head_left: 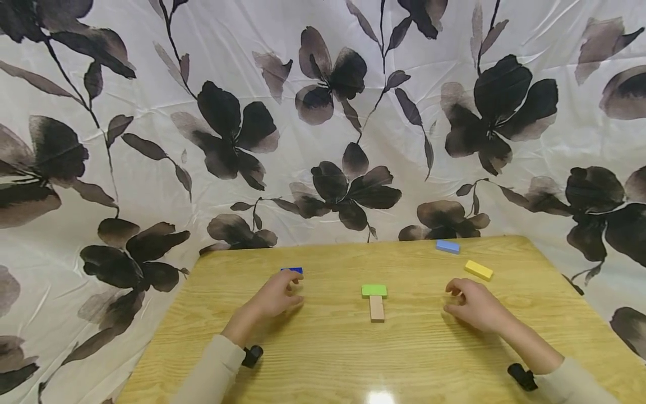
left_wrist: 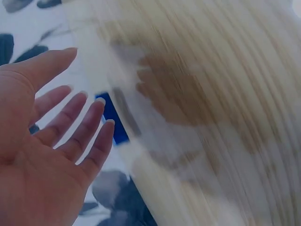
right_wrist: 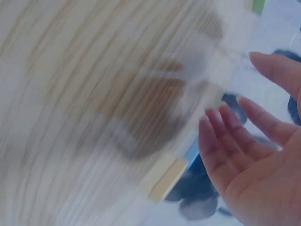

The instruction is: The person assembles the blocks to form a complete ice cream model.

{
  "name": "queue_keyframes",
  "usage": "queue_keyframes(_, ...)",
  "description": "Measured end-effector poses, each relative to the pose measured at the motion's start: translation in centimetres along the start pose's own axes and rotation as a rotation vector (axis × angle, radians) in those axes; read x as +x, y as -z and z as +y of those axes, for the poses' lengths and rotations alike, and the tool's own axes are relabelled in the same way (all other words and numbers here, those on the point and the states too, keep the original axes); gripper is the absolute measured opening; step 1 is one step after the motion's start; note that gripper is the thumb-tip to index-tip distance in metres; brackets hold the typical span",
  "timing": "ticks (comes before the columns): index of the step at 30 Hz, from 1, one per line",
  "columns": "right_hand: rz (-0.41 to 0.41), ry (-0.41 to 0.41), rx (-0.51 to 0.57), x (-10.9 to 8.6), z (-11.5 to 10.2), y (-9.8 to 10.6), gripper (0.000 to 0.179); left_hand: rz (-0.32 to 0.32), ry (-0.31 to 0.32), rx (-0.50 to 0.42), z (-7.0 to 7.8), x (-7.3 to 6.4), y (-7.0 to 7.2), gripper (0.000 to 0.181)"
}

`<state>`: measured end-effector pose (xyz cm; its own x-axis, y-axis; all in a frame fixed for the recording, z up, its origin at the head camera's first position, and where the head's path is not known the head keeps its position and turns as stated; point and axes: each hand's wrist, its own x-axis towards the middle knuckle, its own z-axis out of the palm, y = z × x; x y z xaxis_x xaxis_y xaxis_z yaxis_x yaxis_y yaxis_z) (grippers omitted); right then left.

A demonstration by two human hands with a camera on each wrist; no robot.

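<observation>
My left hand (head_left: pixel 275 294) hovers over the left part of the table, its fingers relaxed and holding nothing. Just beyond its fingertips lies a dark blue block (head_left: pixel 292 270), partly covered by the hand in the head view. On the other side my right hand (head_left: pixel 476 306) is held with loose, slightly bent fingers and nothing in its grasp. Nearest to it is a yellow block (head_left: pixel 478 270), with a light blue block (head_left: pixel 447 247) farther back. Between the hands, a green block (head_left: pixel 374 290) lies crosswise at the far end of a pinkish wooden block (head_left: pixel 376 308), forming a T shape.
The wooden table (head_left: pixel 323 359) has a glossy surface that reflects light and the hands. Behind it hangs a white cloth (head_left: pixel 303 151) with dark flower prints, meeting the table's far edge. The light blue block sits close to that edge.
</observation>
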<state>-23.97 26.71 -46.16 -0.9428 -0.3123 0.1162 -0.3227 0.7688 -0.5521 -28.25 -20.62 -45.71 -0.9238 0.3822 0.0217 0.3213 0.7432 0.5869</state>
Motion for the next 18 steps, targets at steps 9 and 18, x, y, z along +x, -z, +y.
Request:
queue_keyframes(9, 0.181, -0.126, -0.062, -0.5, 3.3, 3.0, 0.056, 0.092, 0.056, 0.019, -3.0, -0.2, 1.7, 0.058)
queue_keyframes(18, 0.157, -0.31, -0.004, -0.4, 6.2, 3.9, 0.077, 0.11, 0.107, 0.028, -4.5, 0.1, 1.6, 0.075)
